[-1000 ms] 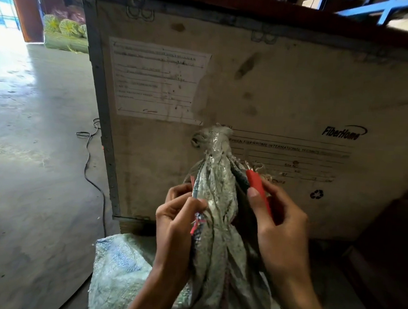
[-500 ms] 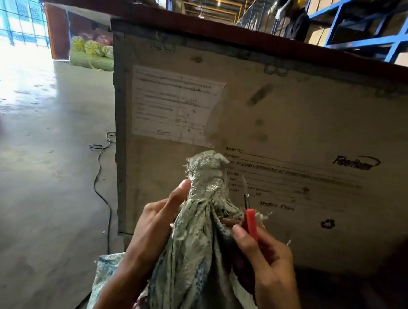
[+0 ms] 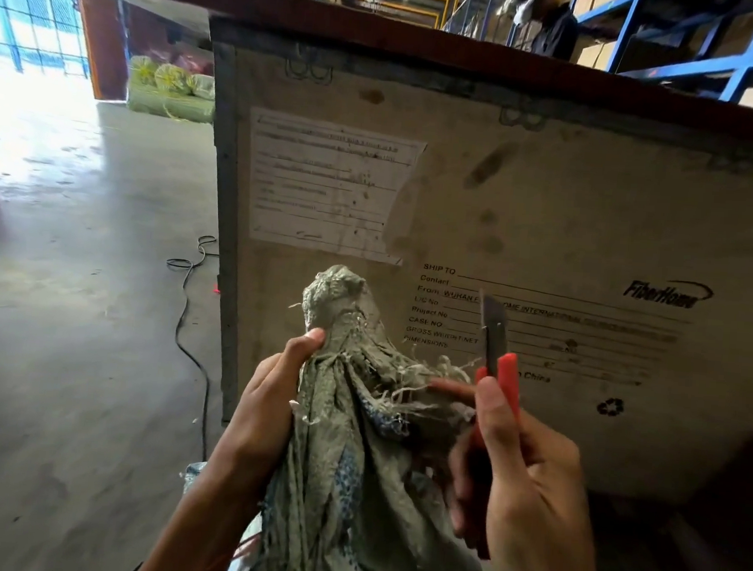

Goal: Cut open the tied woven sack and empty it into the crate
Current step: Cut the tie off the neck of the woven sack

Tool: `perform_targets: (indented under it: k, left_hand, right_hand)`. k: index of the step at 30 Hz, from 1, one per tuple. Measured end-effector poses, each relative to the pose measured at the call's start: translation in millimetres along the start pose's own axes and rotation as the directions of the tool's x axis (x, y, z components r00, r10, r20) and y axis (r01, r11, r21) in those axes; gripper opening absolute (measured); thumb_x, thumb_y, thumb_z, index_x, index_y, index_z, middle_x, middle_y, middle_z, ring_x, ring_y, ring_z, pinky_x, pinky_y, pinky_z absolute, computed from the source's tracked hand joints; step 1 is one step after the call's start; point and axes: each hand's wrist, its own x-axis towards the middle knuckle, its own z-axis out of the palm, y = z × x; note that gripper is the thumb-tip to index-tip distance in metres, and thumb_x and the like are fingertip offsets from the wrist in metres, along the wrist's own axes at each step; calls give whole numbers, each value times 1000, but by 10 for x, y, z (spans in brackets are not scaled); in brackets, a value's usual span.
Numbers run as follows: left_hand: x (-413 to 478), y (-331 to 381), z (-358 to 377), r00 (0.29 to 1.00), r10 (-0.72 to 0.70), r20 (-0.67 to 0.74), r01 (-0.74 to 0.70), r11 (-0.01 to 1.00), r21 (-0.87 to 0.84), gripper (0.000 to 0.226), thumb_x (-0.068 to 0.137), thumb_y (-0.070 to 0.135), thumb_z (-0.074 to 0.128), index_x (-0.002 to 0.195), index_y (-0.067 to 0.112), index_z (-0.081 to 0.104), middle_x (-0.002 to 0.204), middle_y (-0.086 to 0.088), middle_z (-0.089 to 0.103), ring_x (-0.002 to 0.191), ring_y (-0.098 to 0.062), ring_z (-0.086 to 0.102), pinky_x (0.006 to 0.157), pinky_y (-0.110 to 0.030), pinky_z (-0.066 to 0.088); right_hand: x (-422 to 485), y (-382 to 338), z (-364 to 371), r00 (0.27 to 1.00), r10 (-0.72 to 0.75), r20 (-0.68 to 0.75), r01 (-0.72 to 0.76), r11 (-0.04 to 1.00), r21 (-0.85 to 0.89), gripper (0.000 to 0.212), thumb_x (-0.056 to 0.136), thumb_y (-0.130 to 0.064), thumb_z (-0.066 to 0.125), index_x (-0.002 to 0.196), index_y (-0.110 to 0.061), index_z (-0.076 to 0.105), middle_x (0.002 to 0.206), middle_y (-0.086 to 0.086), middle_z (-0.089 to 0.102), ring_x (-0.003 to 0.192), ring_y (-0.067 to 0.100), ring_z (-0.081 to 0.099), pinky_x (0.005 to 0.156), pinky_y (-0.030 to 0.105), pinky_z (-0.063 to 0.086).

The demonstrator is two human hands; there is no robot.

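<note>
One woven sack (image 3: 356,417) in front of one crate (image 3: 549,208), two hands on it, one red knife (image 3: 499,383), one paper label (image 3: 328,184) on the crate, one cable (image 3: 190,317) left of it.

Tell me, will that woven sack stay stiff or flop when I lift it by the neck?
Probably floppy: the sack creases into soft folds under the left hand. Its frayed strands suggest the weave may tear further. Weight cannot be judged.

sack (image 3: 356,417) before crate (image 3: 549,208), left hand (image 3: 263,415) left of it, knife (image 3: 496,360) right
</note>
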Motion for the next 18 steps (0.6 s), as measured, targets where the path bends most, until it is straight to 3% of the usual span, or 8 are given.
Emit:
perform_targets:
  k: [4, 7, 9, 11, 12, 15, 16, 18]
  left_hand:
    - [-18, 34, 16, 998, 40, -40, -40, 999, 17, 47, 103, 26, 44, 64, 10, 66, 52, 2, 66, 47, -4, 62, 53, -22, 50]
    - [-9, 8, 7, 997, 69, -18, -68, 997, 31, 42, 104, 18, 41, 65, 11, 54, 46, 7, 57, 42, 0, 52, 46, -15, 44]
    - [-13, -6, 7, 998, 68, 3, -68, 997, 46, 39, 104, 16, 40, 68, 11, 53, 47, 8, 57, 44, 0, 51, 44, -13, 43]
    - [-29, -6, 6, 998, 69, 12, -69, 996, 58, 32, 103, 17, 43, 74, 14, 57, 55, 9, 63, 56, -5, 59, 50, -14, 48]
    - [-29, -14, 7, 997, 71, 9, -71, 996, 57, 28, 102, 17, 45, 79, 15, 60, 64, 9, 68, 67, -9, 64, 60, -18, 52]
    - [-51, -17, 31, 994, 98, 41, -101, 993, 63, 26, 95, 31, 55, 93, 6, 62, 95, -14, 71, 95, -33, 65, 88, -46, 52]
    - [-65, -12, 37, 994, 98, 41, -100, 993, 64, 30, 90, 34, 57, 94, 4, 60, 94, -18, 68, 93, -36, 63, 87, -52, 50]
    - [-88, -14, 54, 996, 90, 18, -91, 995, 50, 28, 88, 34, 58, 94, 7, 61, 86, -9, 66, 84, -25, 63, 78, -43, 49]
  right_hand:
    - [-31, -95, 15, 995, -81, 52, 83, 996, -34, 26, 94, -50, 48, 100, -32, 65, 48, 13, 54, 33, 26, 46, 37, 29, 43]
    - [-61, -112, 64, 981, -184, 59, 191, 971, -143, 14, 96, -40, 53, 98, -27, 56, 57, 14, 62, 30, 28, 52, 36, 26, 45]
    - [-75, -104, 113, 957, -285, 47, 287, 916, -280, 10, 97, -37, 55, 94, -28, 59, 68, 7, 68, 33, 17, 58, 37, 25, 48]
    - [-73, -70, 155, 919, -394, 25, 364, 820, -441, 12, 99, -38, 55, 90, -34, 61, 67, -3, 66, 43, 11, 63, 41, 21, 51]
    - [-65, -51, 173, 903, -429, 18, 379, 777, -502, 11, 96, -40, 57, 89, -35, 63, 62, -6, 63, 47, 9, 64, 43, 17, 49]
    - [-55, 10, 229, 895, -446, 21, 360, 693, -625, 12, 93, -43, 57, 90, -35, 65, 58, -17, 56, 62, 3, 64, 49, 4, 41]
    - [-54, 32, 245, 899, -437, 30, 349, 673, -652, 12, 93, -44, 56, 90, -36, 64, 59, -19, 56, 65, 2, 63, 50, 4, 42]
    - [-53, 74, 264, 906, -422, 37, 331, 649, -685, 15, 95, -47, 54, 91, -37, 63, 60, -22, 54, 66, 1, 62, 51, 6, 42]
